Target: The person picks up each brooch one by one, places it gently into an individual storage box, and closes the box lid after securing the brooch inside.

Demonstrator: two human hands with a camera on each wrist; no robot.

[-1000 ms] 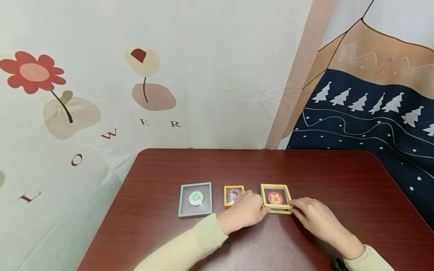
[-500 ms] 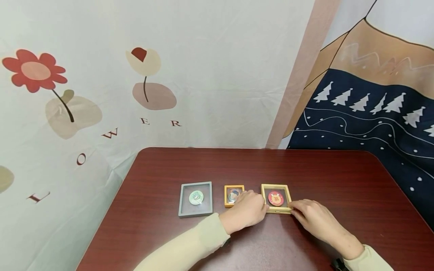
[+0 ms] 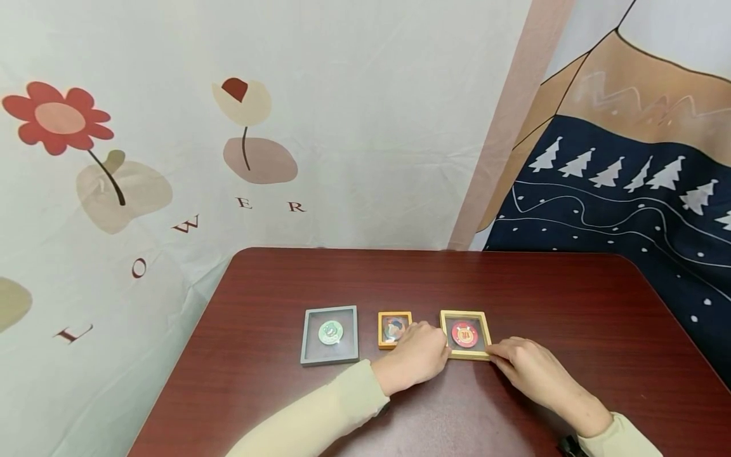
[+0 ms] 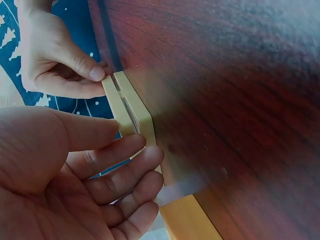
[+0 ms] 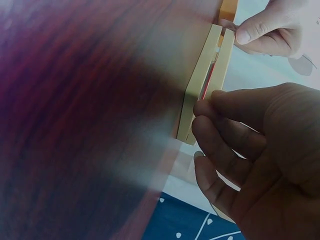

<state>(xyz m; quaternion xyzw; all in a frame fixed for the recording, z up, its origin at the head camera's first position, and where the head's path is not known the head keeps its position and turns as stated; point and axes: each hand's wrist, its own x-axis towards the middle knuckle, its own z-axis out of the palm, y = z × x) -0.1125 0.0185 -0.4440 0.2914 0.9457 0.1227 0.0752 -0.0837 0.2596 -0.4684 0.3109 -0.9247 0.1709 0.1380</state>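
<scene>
A pale yellow square display frame with a red round chip in its clear window lies on the table, a hand at either side. My left hand pinches its left edge. On the opposite edge, the thumb and fingertips of my right hand hold the frame. Both wrist views show a narrow slit between the frame's upper half and lower half. In the right wrist view, the right thumb and index fingertip are at the upper half, and red shows inside the slit.
A small orange frame is beside the left hand, which partly covers it. Farther left lies a larger grey-blue frame with a pale green disc. All stand on the dark red wooden table, backed by printed cloth.
The yellow frame's upper half has come down toward its lower half, and the gap at the front has narrowed. Both hands stay at its edges; the other frames keep their places.
</scene>
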